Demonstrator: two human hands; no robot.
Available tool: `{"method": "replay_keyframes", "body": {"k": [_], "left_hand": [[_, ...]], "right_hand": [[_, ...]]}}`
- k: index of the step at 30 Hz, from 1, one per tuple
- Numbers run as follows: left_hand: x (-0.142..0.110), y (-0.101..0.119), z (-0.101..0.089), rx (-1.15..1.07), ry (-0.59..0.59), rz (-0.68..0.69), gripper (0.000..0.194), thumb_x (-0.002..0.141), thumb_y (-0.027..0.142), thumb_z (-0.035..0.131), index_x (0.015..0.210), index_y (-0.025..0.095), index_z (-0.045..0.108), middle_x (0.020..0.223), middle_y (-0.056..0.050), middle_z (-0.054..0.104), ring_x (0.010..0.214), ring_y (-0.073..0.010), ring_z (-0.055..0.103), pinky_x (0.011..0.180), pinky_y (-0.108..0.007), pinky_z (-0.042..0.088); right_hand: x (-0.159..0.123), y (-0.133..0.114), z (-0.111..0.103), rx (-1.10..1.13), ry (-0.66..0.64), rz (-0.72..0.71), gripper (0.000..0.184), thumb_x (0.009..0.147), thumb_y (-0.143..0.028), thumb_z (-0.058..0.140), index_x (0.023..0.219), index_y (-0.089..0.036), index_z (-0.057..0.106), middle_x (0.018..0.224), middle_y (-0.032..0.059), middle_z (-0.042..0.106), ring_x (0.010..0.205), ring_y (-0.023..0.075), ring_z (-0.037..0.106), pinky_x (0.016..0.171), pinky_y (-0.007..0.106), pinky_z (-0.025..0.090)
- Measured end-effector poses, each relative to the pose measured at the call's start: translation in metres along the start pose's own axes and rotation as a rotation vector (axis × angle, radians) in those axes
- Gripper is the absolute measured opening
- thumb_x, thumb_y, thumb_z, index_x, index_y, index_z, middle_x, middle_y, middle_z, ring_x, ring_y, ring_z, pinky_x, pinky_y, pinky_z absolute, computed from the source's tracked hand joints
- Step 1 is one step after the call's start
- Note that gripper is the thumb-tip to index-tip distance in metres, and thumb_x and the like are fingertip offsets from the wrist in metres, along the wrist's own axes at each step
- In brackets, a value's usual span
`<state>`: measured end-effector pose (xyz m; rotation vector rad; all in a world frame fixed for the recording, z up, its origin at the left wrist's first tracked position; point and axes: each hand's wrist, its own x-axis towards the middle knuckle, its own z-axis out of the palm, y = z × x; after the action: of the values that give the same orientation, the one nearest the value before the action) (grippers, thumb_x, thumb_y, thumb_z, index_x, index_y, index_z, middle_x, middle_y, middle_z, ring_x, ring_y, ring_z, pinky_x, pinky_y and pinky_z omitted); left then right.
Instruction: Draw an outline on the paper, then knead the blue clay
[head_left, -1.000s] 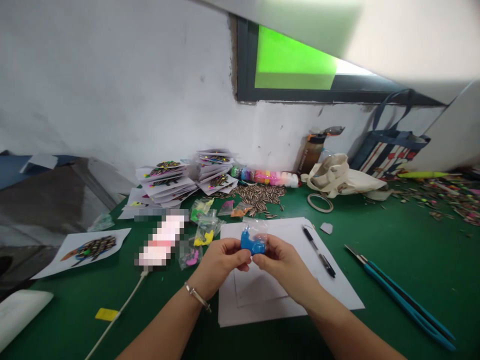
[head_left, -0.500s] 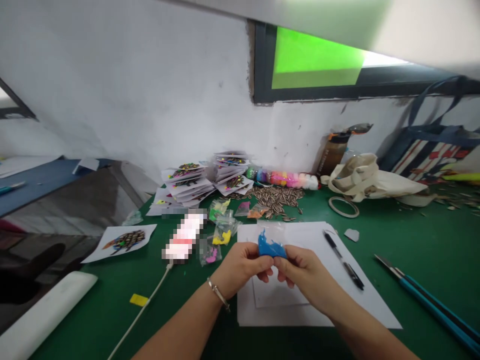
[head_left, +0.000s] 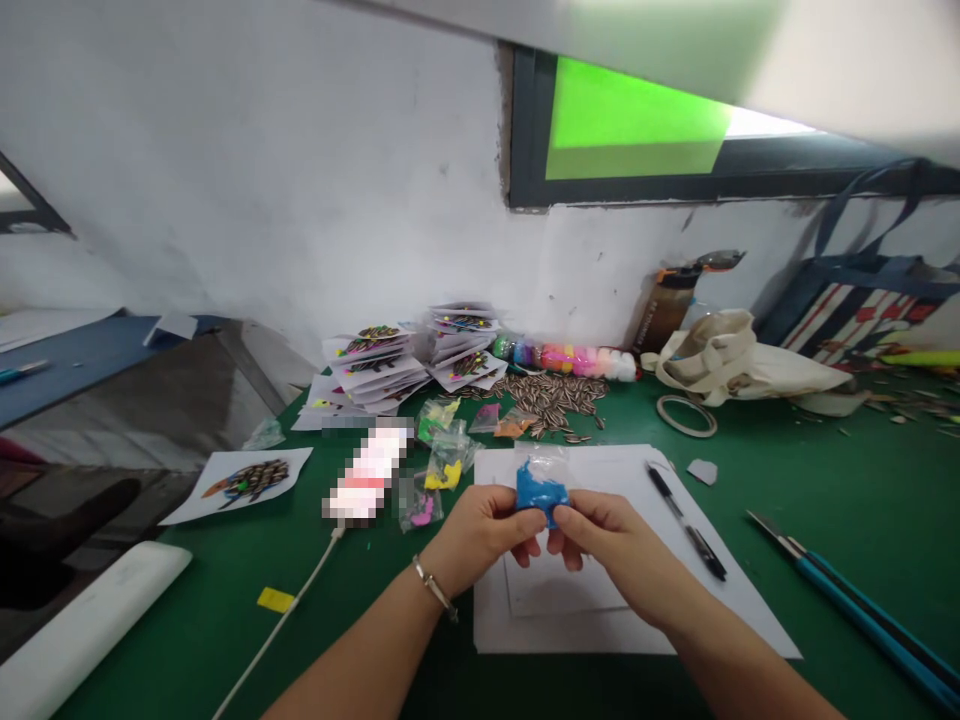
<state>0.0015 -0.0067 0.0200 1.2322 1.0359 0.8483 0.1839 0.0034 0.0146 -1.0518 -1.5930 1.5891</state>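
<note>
A small clear plastic bag of blue clay (head_left: 541, 484) is pinched between both my hands above white paper sheets (head_left: 600, 620) on the green table (head_left: 825, 560). My left hand (head_left: 484, 530) grips its lower left side with thumb and fingers; a thin bracelet circles that wrist. My right hand (head_left: 611, 545) grips its lower right side. The blue lump sits bunched in the bag just above my fingertips.
A black pen (head_left: 686, 520) lies on the paper to the right. Long blue tweezers (head_left: 862, 620) lie at the far right. Small bags of coloured clay (head_left: 442, 460), stacked picture cards (head_left: 405, 365), sunflower seeds (head_left: 555, 395), a tape ring (head_left: 686, 415) and bags stand behind. A white cable (head_left: 277, 625) runs left.
The view has swung left since a second ago. My fingers have squeezed the bag, so the blue clay now bunches higher and more compact between my hands.
</note>
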Motion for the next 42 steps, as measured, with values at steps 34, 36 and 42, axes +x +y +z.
{"method": "replay_keyframes", "body": {"k": [34, 36, 42], "left_hand": [[-0.0003, -0.0001, -0.001, 0.181, 0.02, 0.0, 0.037, 0.08, 0.045, 0.06, 0.065, 0.011, 0.066, 0.062, -0.004, 0.065, 0.056, -0.0134, 0.059, 0.058, -0.025, 0.048], [0.0012, -0.0018, -0.0018, 0.135, 0.02, -0.002, 0.036, 0.078, 0.046, 0.063, 0.071, 0.011, 0.067, 0.066, -0.005, 0.066, 0.057, -0.0137, 0.059, 0.058, -0.025, 0.048], [0.0028, -0.0028, -0.0015, 0.077, 0.034, -0.015, 0.033, 0.075, 0.043, 0.066, 0.072, 0.011, 0.066, 0.062, -0.003, 0.064, 0.052, -0.0117, 0.056, 0.054, -0.024, 0.046]], "right_hand": [[0.0049, -0.0006, -0.0014, -0.049, 0.068, -0.028, 0.011, 0.079, -0.023, 0.057, 0.071, -0.017, 0.061, 0.066, -0.0018, 0.056, 0.062, 0.0121, 0.047, 0.058, 0.025, 0.038], [0.0047, -0.0005, -0.0012, -0.037, 0.072, -0.029, 0.014, 0.079, -0.022, 0.057, 0.066, -0.017, 0.06, 0.064, -0.002, 0.055, 0.061, 0.0121, 0.047, 0.058, 0.024, 0.038], [0.0038, -0.0028, 0.0006, 0.039, 0.025, -0.015, 0.01, 0.078, -0.024, 0.06, 0.072, -0.017, 0.063, 0.067, -0.001, 0.06, 0.063, 0.0122, 0.05, 0.058, 0.024, 0.04]]}}
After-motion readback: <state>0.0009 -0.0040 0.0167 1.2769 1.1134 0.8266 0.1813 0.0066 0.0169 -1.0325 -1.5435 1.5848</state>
